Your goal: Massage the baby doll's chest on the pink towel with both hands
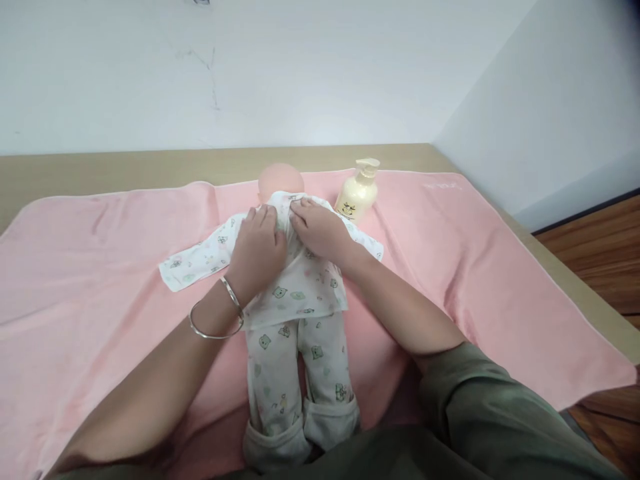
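A baby doll (281,179) lies on its back or front, I cannot tell which, with its bald head away from me. It wears a white long-sleeved baby shirt (300,293) printed with small green animals, and matching trousers (275,373) with turned-up cuffs. On the upper left of the shirt is my left hand (260,247), its bent fingers closed on the cloth near the neck. My right hand (320,228) grips the shirt on the other side, fingertips close to the left ones. Creases run through the fabric between the hands. The sleeves spread out to both sides.
A cream pump bottle (359,193) stands just right of the doll's shoulder. Under everything is a wrinkled pink blanket (425,267) on a wooden table (125,163). A white wall (320,73) borders the far edge. Wood-grain panels (600,247) show at the right.
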